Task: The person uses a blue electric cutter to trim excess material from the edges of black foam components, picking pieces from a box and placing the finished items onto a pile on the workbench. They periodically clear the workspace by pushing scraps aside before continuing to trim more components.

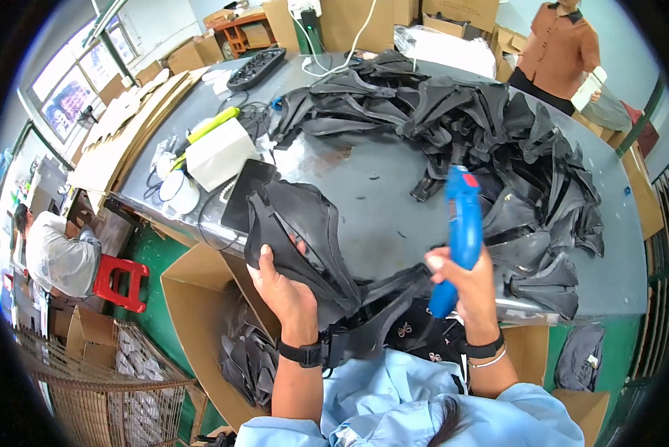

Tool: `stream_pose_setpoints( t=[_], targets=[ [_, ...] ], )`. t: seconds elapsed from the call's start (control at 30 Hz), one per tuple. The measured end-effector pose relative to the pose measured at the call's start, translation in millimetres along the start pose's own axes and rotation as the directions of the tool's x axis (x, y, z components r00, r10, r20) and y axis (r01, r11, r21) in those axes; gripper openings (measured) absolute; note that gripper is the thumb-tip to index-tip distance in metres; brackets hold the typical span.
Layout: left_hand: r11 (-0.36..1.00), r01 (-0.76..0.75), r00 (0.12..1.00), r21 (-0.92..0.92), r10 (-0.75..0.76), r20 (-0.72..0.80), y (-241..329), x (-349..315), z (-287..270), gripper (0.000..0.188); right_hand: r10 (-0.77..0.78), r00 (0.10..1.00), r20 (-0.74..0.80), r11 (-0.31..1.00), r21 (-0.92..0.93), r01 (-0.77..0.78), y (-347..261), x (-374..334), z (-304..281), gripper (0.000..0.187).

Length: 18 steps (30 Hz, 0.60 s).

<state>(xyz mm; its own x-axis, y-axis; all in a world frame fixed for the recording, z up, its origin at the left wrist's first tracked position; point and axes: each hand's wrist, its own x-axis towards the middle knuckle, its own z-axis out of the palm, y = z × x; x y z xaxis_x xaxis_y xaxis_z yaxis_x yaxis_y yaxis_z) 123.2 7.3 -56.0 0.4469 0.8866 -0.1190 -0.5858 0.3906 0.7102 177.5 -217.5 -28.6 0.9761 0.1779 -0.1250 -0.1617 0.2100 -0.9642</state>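
Within the left hand (pixel 286 299) lies a black piece (pixel 304 204) — fingers (pixel 299 242) behind, thumb (pixel 266 261) atop.

A grey worktop (pixel 386 223) with a smooth, worn surface carries a long, tangled heap of black pieces (pixel 491 112), curving from the back round to the right and near edges. Small dark scraps (pixel 374 178) dot the bare middle. Toward the left stand a white box (pixel 221 155) and, just beside it, a white cup (pixel 179 192); a dark flat panel (pixel 246 195) sits close to the box. Behind them lie tangled cables (pixel 255 118) and a black oblong object (pixel 256 69), possibly a tray, too small to tell.
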Motion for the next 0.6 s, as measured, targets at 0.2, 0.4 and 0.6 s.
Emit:
stream_pose_setpoints(
  t=[0.2,0.4,0.6],
  targets=[
    [1.0,0.027,0.999,-0.011,-0.026,0.044,4,1,10,0.031,0.057,0.996,0.067,0.996,-0.079,-0.051,8,6,0,0.063],
    [0.999,0.039,0.997,-0.031,-0.037,0.072,14,16,10,0.031,0.036,0.999,-0.007,0.987,-0.156,-0.037,16,10,-11,0.06],
    [0.996,0.016,0.998,-0.086,-0.011,0.067,17,30,18,0.028,0.126,0.987,0.102,0.966,-0.239,-0.099,26,17,-11,0.058]
  ],
)
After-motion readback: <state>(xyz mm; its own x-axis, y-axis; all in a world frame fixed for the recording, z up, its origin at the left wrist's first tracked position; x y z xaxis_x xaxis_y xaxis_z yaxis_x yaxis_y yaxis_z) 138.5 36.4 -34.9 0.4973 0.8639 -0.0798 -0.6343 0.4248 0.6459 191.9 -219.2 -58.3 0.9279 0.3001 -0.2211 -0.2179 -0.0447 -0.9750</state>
